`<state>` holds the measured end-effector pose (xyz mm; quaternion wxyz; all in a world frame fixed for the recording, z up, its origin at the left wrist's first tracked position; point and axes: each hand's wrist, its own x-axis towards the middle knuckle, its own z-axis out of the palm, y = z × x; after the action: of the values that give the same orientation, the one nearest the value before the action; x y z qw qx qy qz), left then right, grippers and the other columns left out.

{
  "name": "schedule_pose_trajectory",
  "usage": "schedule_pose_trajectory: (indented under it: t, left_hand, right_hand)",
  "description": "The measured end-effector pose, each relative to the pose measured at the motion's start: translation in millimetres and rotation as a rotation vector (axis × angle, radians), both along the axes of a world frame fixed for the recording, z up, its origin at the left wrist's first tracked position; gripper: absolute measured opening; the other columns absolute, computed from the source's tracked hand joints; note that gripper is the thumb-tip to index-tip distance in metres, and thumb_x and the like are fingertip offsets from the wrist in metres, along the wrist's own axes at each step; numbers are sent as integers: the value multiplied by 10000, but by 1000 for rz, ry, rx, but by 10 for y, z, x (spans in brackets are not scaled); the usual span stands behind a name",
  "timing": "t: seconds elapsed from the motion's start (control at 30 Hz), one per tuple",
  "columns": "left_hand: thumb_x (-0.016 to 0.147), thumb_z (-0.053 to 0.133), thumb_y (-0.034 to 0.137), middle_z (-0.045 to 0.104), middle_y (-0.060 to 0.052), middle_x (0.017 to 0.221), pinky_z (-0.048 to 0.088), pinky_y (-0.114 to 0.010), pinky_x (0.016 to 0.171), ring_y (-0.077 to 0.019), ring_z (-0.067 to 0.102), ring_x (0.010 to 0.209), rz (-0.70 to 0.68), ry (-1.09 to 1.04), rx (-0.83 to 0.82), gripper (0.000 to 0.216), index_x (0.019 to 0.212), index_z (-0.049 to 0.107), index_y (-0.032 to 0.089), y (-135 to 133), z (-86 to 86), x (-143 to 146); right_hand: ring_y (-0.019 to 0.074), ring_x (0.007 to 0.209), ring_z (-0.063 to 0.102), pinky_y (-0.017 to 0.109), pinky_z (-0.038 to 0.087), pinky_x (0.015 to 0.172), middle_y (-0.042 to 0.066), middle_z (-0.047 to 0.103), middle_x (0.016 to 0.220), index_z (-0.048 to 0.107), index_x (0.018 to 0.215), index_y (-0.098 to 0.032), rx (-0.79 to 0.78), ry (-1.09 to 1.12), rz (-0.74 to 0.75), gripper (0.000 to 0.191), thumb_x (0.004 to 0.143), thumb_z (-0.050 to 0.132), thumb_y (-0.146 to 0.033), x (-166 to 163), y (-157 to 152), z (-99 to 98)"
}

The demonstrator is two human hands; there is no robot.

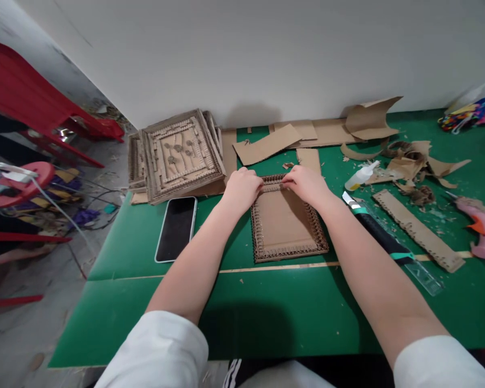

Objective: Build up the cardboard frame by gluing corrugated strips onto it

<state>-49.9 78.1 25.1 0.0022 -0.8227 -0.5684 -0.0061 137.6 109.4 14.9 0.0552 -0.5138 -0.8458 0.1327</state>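
In front of me a square cardboard panel (286, 221) lies on the green table, edged with raised corrugated borders. Along its far edge runs a short corrugated cardboard strip (272, 187), just inside the border. The fingers of my left hand (243, 187) are closed on the strip's left end at the far left corner. My right hand (307, 185) pinches the right end, thumb and forefinger together. Both fingertips press close to the panel, and part of the strip is hidden beneath them.
Finished-looking cardboard frames (181, 156) are stacked at the back left, near a phone (176, 229). To the right lie a utility knife (378, 229), a glue bottle (360, 177), a cardboard strip (418, 229), torn scraps (408, 161) and a pink glue gun (483, 223). A white wall (267, 54) stands behind.
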Motion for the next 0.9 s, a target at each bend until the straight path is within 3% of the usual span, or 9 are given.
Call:
schedule_pose_trajectory:
  t: [0.9]
  left_hand:
    - [889,557,277,688,-100,905,409,-341,748,-243,569,915,-46,40,-9,206,909,733,173,21,-87,13]
  right_hand:
    - [201,957,608,288,442,764,79,659,1048,738,993,-222,15,-113,29,253,898,506,-251,-51,24,-71]
